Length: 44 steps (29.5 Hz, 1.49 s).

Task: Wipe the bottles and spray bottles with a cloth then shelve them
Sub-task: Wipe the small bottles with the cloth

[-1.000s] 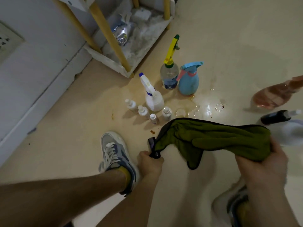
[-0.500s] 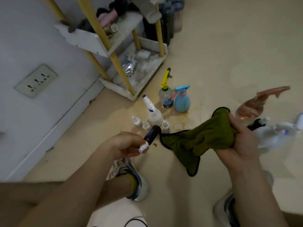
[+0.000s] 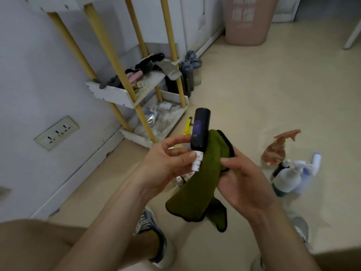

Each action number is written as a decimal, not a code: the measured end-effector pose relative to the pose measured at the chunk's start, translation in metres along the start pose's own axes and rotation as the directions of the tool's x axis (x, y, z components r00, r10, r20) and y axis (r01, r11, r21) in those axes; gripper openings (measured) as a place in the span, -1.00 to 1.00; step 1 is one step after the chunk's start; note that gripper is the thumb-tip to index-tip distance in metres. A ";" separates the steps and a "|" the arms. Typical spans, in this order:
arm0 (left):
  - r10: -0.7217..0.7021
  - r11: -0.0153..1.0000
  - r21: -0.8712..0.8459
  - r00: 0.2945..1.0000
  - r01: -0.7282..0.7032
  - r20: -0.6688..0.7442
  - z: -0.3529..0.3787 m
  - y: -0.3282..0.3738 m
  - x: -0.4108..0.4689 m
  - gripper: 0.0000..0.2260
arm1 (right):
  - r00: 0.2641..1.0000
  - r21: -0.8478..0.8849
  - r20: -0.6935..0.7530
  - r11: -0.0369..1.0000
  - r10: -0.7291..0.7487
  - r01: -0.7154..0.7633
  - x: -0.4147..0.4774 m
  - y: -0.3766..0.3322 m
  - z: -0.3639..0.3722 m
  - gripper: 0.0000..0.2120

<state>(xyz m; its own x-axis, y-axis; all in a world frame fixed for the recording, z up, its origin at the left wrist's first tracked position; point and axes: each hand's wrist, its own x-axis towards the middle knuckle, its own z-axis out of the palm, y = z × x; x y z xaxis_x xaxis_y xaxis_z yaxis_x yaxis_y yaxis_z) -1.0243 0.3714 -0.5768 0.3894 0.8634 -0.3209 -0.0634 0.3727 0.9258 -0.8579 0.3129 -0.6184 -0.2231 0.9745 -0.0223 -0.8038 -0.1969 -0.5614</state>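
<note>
- Left hand (image 3: 166,163) closed on the small dark bottle (image 3: 199,130), pinching its white cap end, base up toward 12 o'clock.
- Right hand (image 3: 242,184) wrapped around the green cloth (image 3: 203,178), thumb on top, cloth touching the bottle's side at 3 o'clock.
- Looks like wiping of this one bottle, just starting or midway; hard to tell how clean.
- Nothing from the floor group seen on the shelf rack (image 3: 125,94) yet, as far as can be told.
- Still on the floor at 3 o'clock: a brown spray bottle (image 3: 277,147), a white pump bottle (image 3: 287,178) and a white spray bottle (image 3: 312,163), close together.
- Tiny white bottles (image 3: 180,178) peeking out under the hands, and a yellow sprayer top (image 3: 188,126) just behind the dark bottle.
- So most of the job left: more wiping, then all the shelving.
- Middle shelf at 11 o'clock crowded with odd things; bottom shelf dusty, with some bare room.
- Yellow posts (image 3: 109,55) standing at the shelf edges, easy to bump.
- Wide open floor (image 3: 273,85) at 1 o'clock; a pink bin (image 3: 248,20) far off at 12.
</note>
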 end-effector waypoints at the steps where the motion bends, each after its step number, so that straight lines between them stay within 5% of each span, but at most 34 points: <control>1: 0.014 1.000 0.016 1.000 -0.014 -0.002 0.002 0.003 0.000 -0.59 | 1.000 -0.044 0.018 0.999 -0.016 0.016 -0.001 -0.002 0.003 -0.43; 5: 0.082 0.992 0.099 0.996 -0.079 -0.021 0.014 0.008 -0.003 -0.55 | 0.997 -0.346 0.051 0.936 -0.053 0.068 -0.006 -0.007 0.018 -0.41; 9: 0.176 0.912 0.385 0.983 -0.144 -0.049 0.018 0.007 -0.004 -0.56 | 0.972 -0.714 -0.045 0.688 -0.229 0.129 -0.007 -0.015 0.027 -0.49; 12: 0.216 0.906 0.374 0.976 -0.198 -0.007 0.010 0.009 -0.001 -0.62 | 0.959 -0.641 -0.092 0.753 -0.267 0.148 -0.012 -0.022 0.030 -0.65; 17: 0.166 0.960 0.182 0.958 -0.211 0.234 -0.002 0.013 0.000 -0.36 | 0.965 -0.500 -0.094 0.850 -0.244 0.166 -0.015 -0.021 0.039 -0.76; 21: 0.095 0.951 0.278 0.985 -0.132 0.143 0.007 0.019 -0.008 -0.61 | 0.934 -0.494 -0.167 0.847 -0.315 0.197 -0.014 -0.021 0.045 -0.82; 25: 0.034 0.961 0.271 0.998 -0.048 0.057 0.016 0.028 -0.013 -0.65 | 0.858 -0.720 -0.179 0.659 -0.481 0.220 -0.015 -0.018 0.053 -0.85; 32: 0.051 0.966 -0.257 0.987 -0.010 0.154 0.036 0.024 -0.025 -0.62 | 0.648 -0.951 0.003 0.199 -0.762 0.238 -0.006 -0.011 0.053 -0.85; 34: 0.097 0.957 -0.283 0.992 -0.071 0.080 0.042 0.019 -0.023 -0.69 | 0.688 -0.981 0.074 0.073 -0.722 0.182 -0.006 -0.011 0.058 -0.75; 37: 0.155 0.969 -0.194 0.988 -0.156 -0.021 0.045 0.018 -0.020 -0.75 | 0.790 -0.989 0.095 0.032 -0.605 0.144 -0.007 -0.015 0.064 -0.61; 41: 0.241 0.970 0.037 0.966 -0.239 -0.095 0.046 0.019 -0.020 -0.81 | 0.935 -0.969 0.054 0.209 -0.350 0.134 -0.014 -0.024 0.071 -0.61; 44: 0.387 0.873 0.382 0.908 -0.304 -0.161 0.050 0.020 -0.021 -0.86 | 0.932 -0.953 0.053 0.262 -0.358 0.154 -0.013 -0.026 0.070 -0.75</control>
<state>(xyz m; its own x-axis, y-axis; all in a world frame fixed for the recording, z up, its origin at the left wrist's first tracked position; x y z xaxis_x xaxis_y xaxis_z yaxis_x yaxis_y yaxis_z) -0.9878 0.3435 -0.5410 0.1811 0.9829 0.0343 0.1778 -0.0670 0.9818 -0.8727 0.2975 -0.5460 0.0507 0.9733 0.2240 0.2808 0.2013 -0.9384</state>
